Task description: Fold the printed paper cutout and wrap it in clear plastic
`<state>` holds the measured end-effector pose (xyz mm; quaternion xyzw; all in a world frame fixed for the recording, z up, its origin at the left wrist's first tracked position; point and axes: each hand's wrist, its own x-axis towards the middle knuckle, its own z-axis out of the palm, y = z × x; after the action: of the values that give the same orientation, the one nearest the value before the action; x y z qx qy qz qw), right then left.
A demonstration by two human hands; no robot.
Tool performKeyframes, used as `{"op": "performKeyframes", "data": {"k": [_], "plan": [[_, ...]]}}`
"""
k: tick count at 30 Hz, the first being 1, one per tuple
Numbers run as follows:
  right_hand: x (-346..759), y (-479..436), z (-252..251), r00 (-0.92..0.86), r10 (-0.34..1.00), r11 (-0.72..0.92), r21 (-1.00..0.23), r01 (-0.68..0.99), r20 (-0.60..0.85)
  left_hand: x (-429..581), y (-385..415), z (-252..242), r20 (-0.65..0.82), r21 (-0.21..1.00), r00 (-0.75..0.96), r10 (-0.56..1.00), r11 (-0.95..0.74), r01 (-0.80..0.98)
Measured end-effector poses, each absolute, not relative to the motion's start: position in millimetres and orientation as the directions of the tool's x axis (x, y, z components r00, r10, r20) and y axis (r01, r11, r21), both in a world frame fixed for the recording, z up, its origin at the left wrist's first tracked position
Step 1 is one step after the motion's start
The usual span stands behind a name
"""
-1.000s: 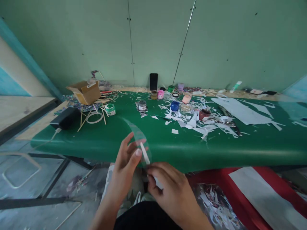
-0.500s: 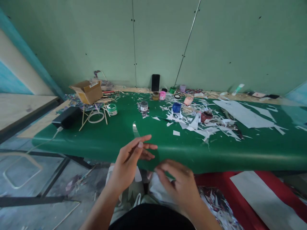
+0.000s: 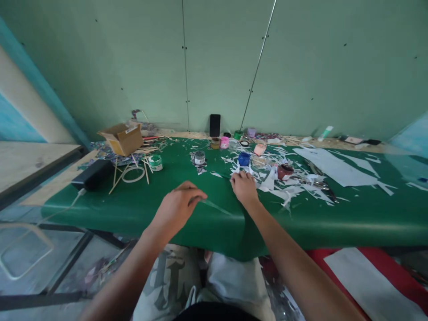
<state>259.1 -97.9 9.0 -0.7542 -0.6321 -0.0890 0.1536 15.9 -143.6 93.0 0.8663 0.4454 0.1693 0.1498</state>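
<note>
My left hand (image 3: 177,207) is held over the front of the green-covered table, thumb and fingers pinched on one end of a clear strip (image 3: 218,207). The strip looks like transparent tape and slants down to the right. My right hand (image 3: 245,189) reaches forward to the edge of a heap of white paper scraps (image 3: 268,180). Its fingers are bent down and drawn together at the scraps, and whatever is under them is hidden. Just beyond those fingers stands a blue paint jar (image 3: 244,158). A dark red jar (image 3: 285,171) sits among the scraps to the right.
A grey-lidded jar (image 3: 199,157), a green-and-white jar (image 3: 155,162) and a tape ring (image 3: 133,174) lie leftward. Behind them are a cardboard box (image 3: 123,139), a black box (image 3: 93,174) and a phone (image 3: 215,125) against the wall. White paper sheets (image 3: 337,167) lie at right.
My right hand has moved from above my lap forward to the paper scraps. The left hand has turned palm down, and its clear strip now points right instead of up.
</note>
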Motion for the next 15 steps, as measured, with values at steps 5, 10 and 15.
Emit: {"op": "performKeyframes", "data": {"k": [5,10,15], "plan": [[257,-98,5,0.235,0.922,-0.214,-0.100,0.972,0.310,31,-98,84,0.077,0.260,0.510,0.857,-0.511,0.819],[254,-99,11,0.282,0.915,-0.254,-0.131,0.958,0.288,37,-66,74,-0.068,0.219,0.544,0.836,-0.519,0.826],[251,-108,24,0.345,0.905,-0.289,-0.234,0.928,0.249,39,-52,79,-0.108,0.175,0.512,0.852,-0.490,0.854]]}}
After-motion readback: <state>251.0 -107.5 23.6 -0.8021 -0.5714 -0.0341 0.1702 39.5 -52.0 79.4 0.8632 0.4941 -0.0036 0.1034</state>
